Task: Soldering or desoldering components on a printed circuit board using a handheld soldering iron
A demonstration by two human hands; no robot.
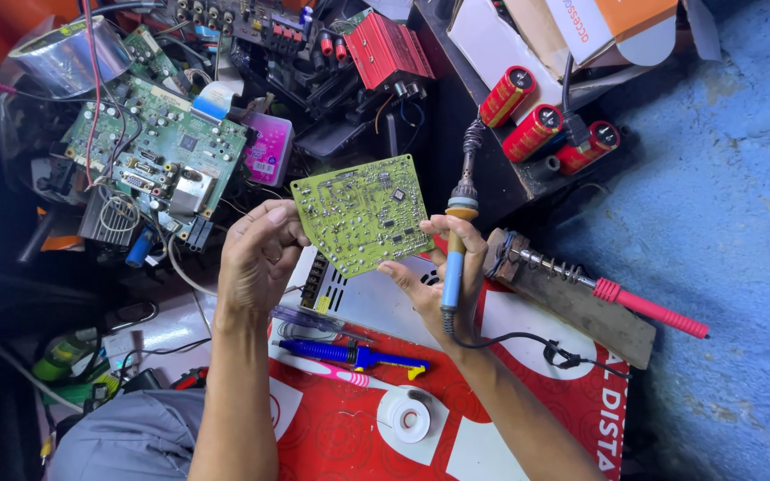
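A yellow-green circuit board [363,212] is held up between both hands, its solder side facing me. My left hand [258,258] grips its left edge. My right hand [434,281] supports the board's lower right corner with the fingertips while also clasping a soldering iron [454,258] with a blue and orange handle, tip pointing away from me. The iron's black cord [528,340] trails to the right over the red and white mat [510,419].
A blue desoldering pump [349,354], a pink toothbrush [327,370] and a solder spool [410,419] lie on the mat. A wooden stand with a red-handled iron [599,292] sits right. Green boards [158,147], red capacitors [545,125] and a tape roll [69,55] crowd the back.
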